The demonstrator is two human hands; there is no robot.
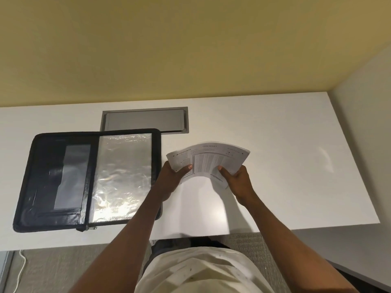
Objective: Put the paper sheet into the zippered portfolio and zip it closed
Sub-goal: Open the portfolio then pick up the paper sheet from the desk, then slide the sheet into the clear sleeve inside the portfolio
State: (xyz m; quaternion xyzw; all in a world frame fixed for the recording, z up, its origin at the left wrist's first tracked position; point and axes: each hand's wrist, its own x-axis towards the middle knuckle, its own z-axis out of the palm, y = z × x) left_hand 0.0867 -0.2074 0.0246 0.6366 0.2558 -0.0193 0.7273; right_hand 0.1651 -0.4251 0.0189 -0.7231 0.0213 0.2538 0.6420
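Observation:
A black zippered portfolio (57,180) lies open flat on the white desk (285,161), left of centre. Its right half shows a shiny clear plastic sleeve (122,176); its left half has dark pockets. The zip pull (93,227) sits at the near edge by the spine. Just right of the portfolio, both hands hold a printed paper sheet (208,158), curved upward above the desk. My left hand (176,178) grips its left lower edge, thumb on top. My right hand (238,180) grips its right lower edge.
A grey rectangular cable hatch (145,121) is set into the desk behind the portfolio. A yellow wall (169,49) rises behind the desk and a grey partition (364,123) stands on the right. A white cable (21,269) lies on the carpet at lower left.

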